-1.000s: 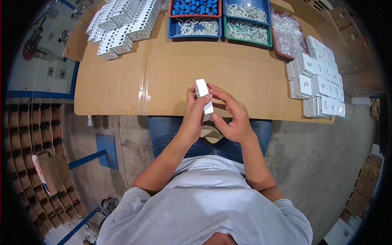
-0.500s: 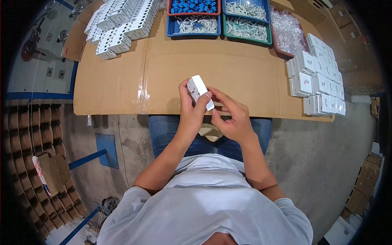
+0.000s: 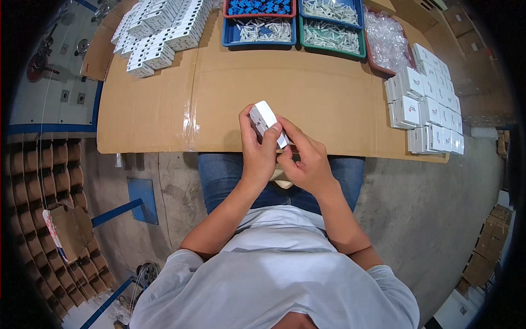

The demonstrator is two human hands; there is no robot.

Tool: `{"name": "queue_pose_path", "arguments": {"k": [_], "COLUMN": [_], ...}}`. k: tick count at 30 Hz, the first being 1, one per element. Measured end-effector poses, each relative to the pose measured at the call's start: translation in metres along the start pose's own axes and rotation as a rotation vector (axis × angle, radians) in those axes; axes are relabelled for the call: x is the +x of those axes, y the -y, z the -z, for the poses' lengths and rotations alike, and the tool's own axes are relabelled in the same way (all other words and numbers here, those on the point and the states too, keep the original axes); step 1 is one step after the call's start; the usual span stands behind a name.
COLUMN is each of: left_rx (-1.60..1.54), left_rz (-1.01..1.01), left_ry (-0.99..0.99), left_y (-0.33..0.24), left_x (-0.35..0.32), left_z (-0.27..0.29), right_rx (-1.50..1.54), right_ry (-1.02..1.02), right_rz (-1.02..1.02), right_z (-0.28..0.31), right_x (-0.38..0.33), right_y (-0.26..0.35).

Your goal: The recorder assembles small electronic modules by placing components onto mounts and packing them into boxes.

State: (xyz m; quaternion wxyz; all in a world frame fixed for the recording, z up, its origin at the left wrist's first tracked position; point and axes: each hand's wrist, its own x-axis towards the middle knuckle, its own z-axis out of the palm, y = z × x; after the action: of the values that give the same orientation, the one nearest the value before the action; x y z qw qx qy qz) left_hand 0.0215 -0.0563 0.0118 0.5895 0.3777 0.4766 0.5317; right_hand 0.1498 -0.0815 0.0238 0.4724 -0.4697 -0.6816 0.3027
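Note:
My left hand (image 3: 257,145) is closed round a small white box (image 3: 264,116), its thumb lying along the face with small dark openings. The box is tilted above the near edge of the cardboard-covered table (image 3: 307,93). My right hand (image 3: 307,162) is closed at the near right end of the same box. Its forefinger rests against the side, and its thumb is bent close to the lower corner. Whether a small part sits between those right fingers is hidden.
White units with dark openings (image 3: 159,55) are stacked at far left. Trays hold blue parts (image 3: 260,7), white parts (image 3: 263,32) and clear plastic bags (image 3: 383,41). White cartons (image 3: 430,112) are piled at right. A brown partitioned rack (image 3: 46,181) stands left of the table.
My right hand has moved slightly left and closed in on the end of the white box; its thumb and fingers are nearer together. My left hand keeps its grip almost unmoved.

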Motion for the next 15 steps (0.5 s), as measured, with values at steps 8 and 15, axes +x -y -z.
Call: {"name": "queue_pose_path", "arguments": {"k": [8, 15], "left_rx": [0.045, -0.039], "left_rz": [-0.062, -0.042], "left_ry": [-0.022, -0.08], "left_y": [0.002, -0.002], "left_x": [-0.001, -0.001], "left_z": [-0.001, 0.0], "right_rx": [-0.047, 0.327], "right_ry": [0.0, 0.014], "right_rz": [-0.016, -0.106], "right_z": [0.001, 0.006], "right_x": [-0.001, 0.009], "right_y": [-0.004, 0.027]}}
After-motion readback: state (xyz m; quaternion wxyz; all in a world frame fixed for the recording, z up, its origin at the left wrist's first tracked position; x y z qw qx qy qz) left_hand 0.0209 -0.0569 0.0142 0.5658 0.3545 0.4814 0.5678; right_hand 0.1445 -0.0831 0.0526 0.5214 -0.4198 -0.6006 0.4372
